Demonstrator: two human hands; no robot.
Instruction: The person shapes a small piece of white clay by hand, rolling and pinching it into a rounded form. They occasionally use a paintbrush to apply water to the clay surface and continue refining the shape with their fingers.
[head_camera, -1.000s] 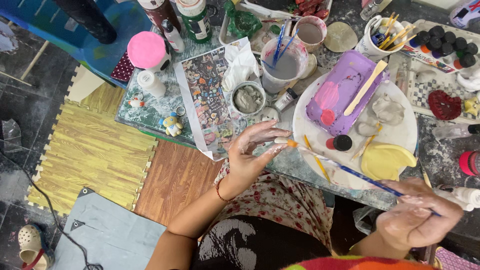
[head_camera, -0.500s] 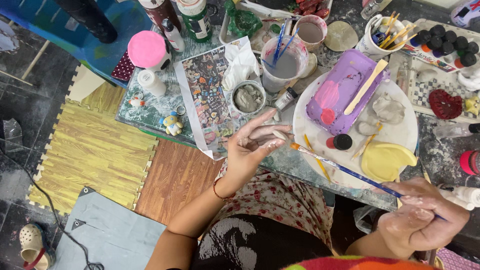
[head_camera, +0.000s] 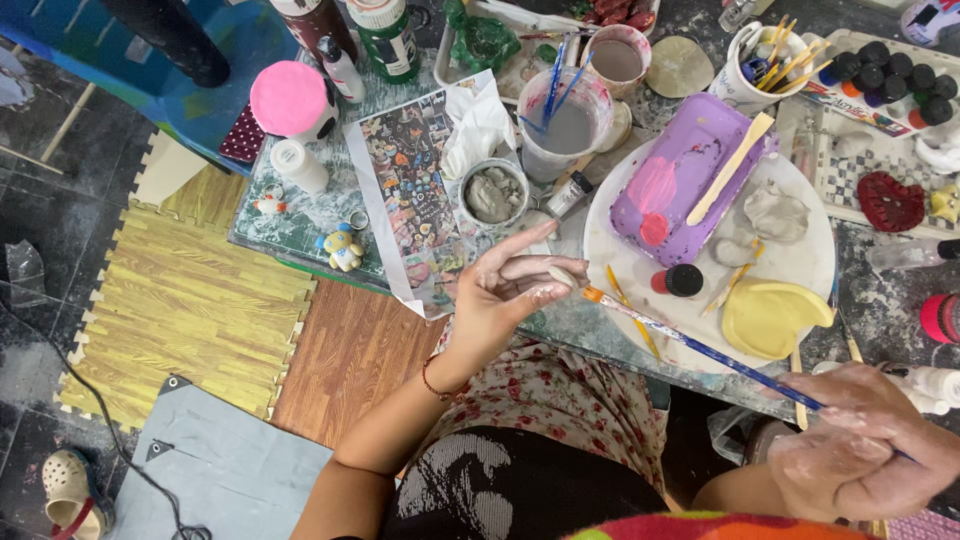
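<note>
Since the earlier frame the left hand (head_camera: 500, 295) has turned palm-up and lowered slightly, and the brush tip now sits beside its fingertips. What it pinches is a small pale lump (head_camera: 560, 275), partly hidden by the fingers, so its shape is hard to make out. The right hand (head_camera: 860, 450), cut off at the frame's edge, is closed around one long blue paintbrush (head_camera: 700, 350). Beyond lie one round white plate (head_camera: 810, 270), smeared, one glossy purple tray (head_camera: 680, 175) and one small tin of grey clay (head_camera: 493, 193).

Bright, even light, soft shadows, sharp focus throughout; wide-angle bending toward the edges
</note>
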